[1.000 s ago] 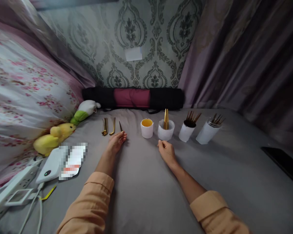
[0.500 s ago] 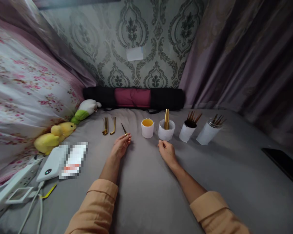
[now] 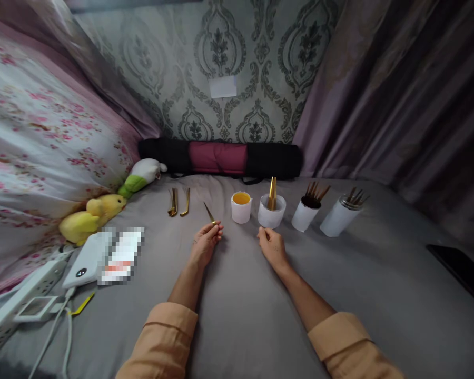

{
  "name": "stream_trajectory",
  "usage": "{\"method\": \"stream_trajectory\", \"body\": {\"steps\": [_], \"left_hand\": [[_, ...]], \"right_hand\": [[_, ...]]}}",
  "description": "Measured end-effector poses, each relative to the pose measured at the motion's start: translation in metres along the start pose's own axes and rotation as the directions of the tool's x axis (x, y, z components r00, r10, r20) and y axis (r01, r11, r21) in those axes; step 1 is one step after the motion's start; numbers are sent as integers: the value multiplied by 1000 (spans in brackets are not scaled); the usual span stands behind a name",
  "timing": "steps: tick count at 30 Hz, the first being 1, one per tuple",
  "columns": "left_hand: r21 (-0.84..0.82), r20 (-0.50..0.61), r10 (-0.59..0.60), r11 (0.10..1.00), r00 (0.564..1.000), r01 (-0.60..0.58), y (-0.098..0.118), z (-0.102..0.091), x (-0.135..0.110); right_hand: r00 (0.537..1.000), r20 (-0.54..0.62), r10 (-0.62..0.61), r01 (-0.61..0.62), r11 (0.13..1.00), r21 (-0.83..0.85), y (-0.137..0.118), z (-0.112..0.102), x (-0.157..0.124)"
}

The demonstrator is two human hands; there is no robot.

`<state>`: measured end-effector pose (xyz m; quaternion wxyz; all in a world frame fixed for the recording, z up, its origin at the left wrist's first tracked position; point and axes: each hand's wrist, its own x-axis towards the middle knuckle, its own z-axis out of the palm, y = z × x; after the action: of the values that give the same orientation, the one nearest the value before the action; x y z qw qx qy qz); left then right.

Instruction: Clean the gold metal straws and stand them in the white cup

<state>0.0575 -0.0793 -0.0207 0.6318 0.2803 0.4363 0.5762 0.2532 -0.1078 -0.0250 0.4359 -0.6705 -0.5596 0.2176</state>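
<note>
Well beyond held tweezers [image 3: 209, 213], black-and-maroon roll [image 3: 219, 158]

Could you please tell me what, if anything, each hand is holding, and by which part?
The left hand holds a pointed tool by its near, gold end; the right hand, loosely closed, shows nothing held.
</note>
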Motion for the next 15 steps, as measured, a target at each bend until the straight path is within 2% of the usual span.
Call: {"method": "stream_trajectory", "body": {"steps": [6,15], "left_hand": [[37,50,32,999,998,-34,-7,7,-13],[151,66,98,983,993,-107,-15,16,-27]], "right_hand": [[1000,-7,-17,17,1000,1,1,1,0],[1000,1,-4,4,999,39,-1,0,-1]]}}
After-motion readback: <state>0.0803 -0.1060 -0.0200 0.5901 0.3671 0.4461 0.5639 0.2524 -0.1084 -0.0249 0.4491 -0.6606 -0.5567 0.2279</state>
